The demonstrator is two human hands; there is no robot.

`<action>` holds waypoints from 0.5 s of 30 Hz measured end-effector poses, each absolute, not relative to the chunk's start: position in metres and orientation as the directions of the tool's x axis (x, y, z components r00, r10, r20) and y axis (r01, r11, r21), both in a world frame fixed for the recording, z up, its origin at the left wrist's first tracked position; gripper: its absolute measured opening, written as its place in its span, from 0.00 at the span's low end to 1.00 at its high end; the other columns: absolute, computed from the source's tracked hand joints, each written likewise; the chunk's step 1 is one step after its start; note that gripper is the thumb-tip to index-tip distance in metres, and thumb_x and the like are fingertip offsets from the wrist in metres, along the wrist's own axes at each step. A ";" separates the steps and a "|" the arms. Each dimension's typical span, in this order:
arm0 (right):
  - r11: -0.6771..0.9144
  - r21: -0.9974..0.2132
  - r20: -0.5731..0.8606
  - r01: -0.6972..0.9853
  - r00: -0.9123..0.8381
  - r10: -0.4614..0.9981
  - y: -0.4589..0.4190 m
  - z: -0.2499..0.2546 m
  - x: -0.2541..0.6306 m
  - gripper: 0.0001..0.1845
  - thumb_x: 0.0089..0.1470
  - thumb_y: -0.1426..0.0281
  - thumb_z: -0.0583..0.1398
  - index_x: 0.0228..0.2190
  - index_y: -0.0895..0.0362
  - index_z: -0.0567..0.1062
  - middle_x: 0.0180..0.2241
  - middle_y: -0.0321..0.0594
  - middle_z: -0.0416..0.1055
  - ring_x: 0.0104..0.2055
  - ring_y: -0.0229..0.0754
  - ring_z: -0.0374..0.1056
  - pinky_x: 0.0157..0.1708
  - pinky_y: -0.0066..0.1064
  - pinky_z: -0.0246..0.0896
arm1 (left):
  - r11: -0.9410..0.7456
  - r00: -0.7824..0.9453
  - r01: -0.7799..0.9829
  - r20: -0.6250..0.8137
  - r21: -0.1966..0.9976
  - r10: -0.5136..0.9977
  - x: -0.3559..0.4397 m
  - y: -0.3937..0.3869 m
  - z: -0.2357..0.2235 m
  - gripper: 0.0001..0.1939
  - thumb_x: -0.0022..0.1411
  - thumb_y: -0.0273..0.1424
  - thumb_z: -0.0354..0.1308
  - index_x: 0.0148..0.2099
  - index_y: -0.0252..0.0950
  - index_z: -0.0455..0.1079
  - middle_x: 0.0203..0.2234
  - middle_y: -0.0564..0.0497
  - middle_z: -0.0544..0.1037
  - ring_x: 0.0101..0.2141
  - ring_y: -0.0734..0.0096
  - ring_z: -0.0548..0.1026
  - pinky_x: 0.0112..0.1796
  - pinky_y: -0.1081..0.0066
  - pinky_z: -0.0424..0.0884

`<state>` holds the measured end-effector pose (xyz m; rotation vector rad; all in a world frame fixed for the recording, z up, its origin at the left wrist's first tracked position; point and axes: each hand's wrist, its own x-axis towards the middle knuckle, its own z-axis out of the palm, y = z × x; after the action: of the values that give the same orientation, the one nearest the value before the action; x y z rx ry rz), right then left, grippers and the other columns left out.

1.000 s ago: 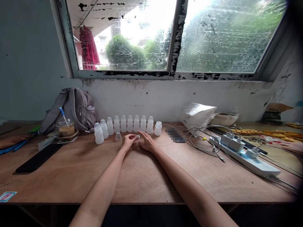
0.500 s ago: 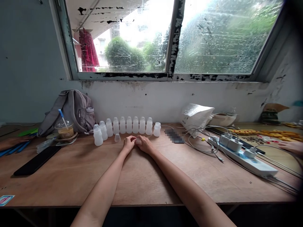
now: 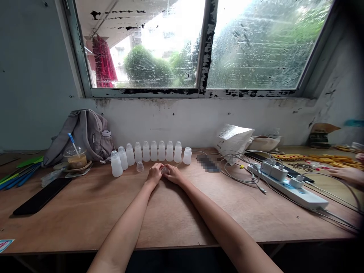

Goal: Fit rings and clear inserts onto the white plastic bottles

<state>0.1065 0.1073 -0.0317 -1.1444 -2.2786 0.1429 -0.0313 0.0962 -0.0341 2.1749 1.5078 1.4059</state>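
Observation:
My left hand [image 3: 155, 174] and my right hand [image 3: 172, 173] meet on the wooden table [image 3: 176, 212], fingers curled together around a small translucent cap [image 3: 164, 170] held between them. Just behind them stands a row of several small white plastic bottles [image 3: 150, 151] along the wall. One loose clear cap [image 3: 140, 166] lies on the table left of my hands. The rightmost bottle [image 3: 187, 156] has no cap on.
A grey backpack [image 3: 82, 134] and a drink cup with a straw [image 3: 75, 158] stand at the left, with a black phone [image 3: 42, 196] in front. Cables and a white power strip [image 3: 287, 184] lie at the right. Another person's hand [image 3: 345, 174] rests at the far right.
My two hands have closed together on the small cap; a second ago the right hand lay flatter and slightly apart. The view shifted a little to the right.

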 end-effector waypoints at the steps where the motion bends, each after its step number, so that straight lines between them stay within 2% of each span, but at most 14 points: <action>1: 0.602 -0.328 0.446 0.728 -0.442 0.778 0.108 -0.032 0.106 0.14 0.47 0.68 0.55 0.38 0.57 0.64 0.33 0.40 0.69 0.35 0.41 0.64 0.33 0.28 0.51 | -0.482 0.042 0.656 0.609 0.582 0.792 -0.031 0.097 -0.034 0.09 0.55 0.23 0.48 0.32 0.36 0.68 0.29 0.49 0.72 0.32 0.70 0.69 0.35 0.71 0.64; 5: 0.519 -0.272 0.440 0.810 -0.375 0.816 0.107 -0.031 0.098 0.14 0.48 0.66 0.53 0.39 0.56 0.64 0.35 0.42 0.69 0.40 0.43 0.62 0.37 0.30 0.50 | -0.456 -0.036 0.624 0.607 0.634 0.794 -0.031 0.100 -0.033 0.08 0.53 0.22 0.49 0.32 0.36 0.68 0.29 0.50 0.73 0.32 0.70 0.70 0.36 0.70 0.65; 8: 0.520 -0.269 0.459 0.811 -0.366 0.809 0.106 -0.031 0.093 0.15 0.49 0.64 0.53 0.39 0.56 0.64 0.36 0.42 0.69 0.41 0.43 0.61 0.38 0.31 0.50 | -0.434 -0.097 0.577 0.586 0.692 0.805 -0.032 0.104 -0.033 0.07 0.52 0.22 0.51 0.31 0.36 0.68 0.28 0.51 0.74 0.32 0.71 0.71 0.37 0.71 0.65; 13: 0.480 -0.389 0.482 0.786 -0.271 0.833 0.113 -0.035 0.097 0.16 0.47 0.61 0.55 0.36 0.58 0.68 0.35 0.44 0.69 0.40 0.44 0.63 0.37 0.31 0.55 | -0.351 -0.240 0.453 0.491 0.820 0.838 -0.041 0.112 -0.037 0.09 0.57 0.28 0.47 0.36 0.33 0.67 0.28 0.47 0.75 0.26 0.74 0.73 0.30 0.73 0.69; 15: 0.469 -0.457 0.497 0.756 -0.220 0.839 0.118 -0.036 0.104 0.17 0.45 0.62 0.56 0.36 0.58 0.68 0.36 0.44 0.69 0.40 0.44 0.63 0.37 0.31 0.56 | -0.319 -0.269 0.412 0.448 0.854 0.852 -0.048 0.115 -0.041 0.09 0.57 0.29 0.49 0.37 0.31 0.66 0.28 0.46 0.75 0.26 0.74 0.73 0.29 0.74 0.69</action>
<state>0.1042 0.1178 -0.0360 -1.3211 -2.0105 0.1512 -0.0476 0.1153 -0.0406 1.6096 1.5479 1.6149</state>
